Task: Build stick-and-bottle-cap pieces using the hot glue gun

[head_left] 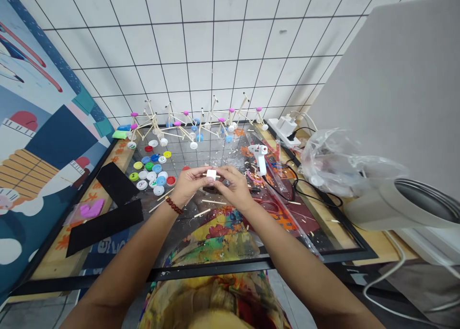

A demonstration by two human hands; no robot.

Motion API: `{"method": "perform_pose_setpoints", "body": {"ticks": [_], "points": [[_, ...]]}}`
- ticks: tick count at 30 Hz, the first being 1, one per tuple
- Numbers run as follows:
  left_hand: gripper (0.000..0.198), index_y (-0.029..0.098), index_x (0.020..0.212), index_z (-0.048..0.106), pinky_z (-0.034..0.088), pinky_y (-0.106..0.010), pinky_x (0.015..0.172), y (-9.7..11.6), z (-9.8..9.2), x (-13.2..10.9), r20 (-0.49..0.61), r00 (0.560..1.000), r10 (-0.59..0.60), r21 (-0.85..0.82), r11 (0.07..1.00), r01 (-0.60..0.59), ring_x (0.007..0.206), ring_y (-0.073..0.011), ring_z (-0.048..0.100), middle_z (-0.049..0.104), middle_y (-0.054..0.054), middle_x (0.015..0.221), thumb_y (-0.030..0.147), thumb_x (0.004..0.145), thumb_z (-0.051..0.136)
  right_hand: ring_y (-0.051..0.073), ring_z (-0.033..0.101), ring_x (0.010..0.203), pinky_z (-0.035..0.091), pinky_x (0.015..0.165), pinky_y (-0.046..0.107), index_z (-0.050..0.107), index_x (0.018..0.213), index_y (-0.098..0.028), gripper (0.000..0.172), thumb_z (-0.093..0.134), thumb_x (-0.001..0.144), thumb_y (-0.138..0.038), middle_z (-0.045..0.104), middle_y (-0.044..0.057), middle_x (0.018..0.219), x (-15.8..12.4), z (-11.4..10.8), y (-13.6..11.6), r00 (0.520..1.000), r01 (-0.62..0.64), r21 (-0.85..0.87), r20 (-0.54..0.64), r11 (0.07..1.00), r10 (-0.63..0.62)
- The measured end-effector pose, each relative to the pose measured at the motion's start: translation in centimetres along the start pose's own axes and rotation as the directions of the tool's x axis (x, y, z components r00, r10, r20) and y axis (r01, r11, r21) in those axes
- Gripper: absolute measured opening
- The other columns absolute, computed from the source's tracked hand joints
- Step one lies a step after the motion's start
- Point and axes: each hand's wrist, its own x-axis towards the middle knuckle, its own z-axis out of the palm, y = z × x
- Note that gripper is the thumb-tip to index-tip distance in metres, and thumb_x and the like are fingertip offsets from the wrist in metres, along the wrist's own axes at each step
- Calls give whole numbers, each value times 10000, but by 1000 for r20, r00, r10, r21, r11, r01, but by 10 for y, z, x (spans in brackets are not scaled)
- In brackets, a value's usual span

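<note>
Fingers (200,174): our left hand (189,184) and right hand (235,187) pinch a white bottle cap (211,175).
Beside us: glue gun (259,155), loose caps (153,173).

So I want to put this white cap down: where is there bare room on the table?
Barest: the glass beyond the white cap, between the bottle caps and the glue gun, and the near right corner past the black cable. Crowded: the stick models at the back, the plastic bag.
</note>
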Motion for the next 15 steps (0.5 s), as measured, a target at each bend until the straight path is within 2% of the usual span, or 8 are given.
{"method": "perform_pose_setpoints", "body": {"ticks": [5,9,15], "points": [[505,156,1051,754,558,-294,679,-3,-1,-1,0,998,-55,-26,998,55,655,-144,672,751,-57,785,271,578,887,184,607,848,522,776,342,676,1157,-257,275,641,891,-318,610,48,942,-1,0,1,1000,4,-27,-7,1000,-4],[469,141,1017,760,552,-261,647,-3,-1,-1,3,998,-57,-32,998,57,636,-128,663,742,-56,760,272,584,885,193,609,877,521,781,343,669,1160,-253,285,656,884,-323,608,53,954,-2,1,2,999,36,-70,8,997,-36],[442,139,977,767,535,-223,606,-4,1,0,-43,999,-33,-12,999,32,623,-112,646,736,-37,720,250,567,888,188,594,810,537,766,366,549,1298,-259,480,695,852,-358,601,69,1030,-3,2,3,1000,19,-99,-3,995,-20]]}}
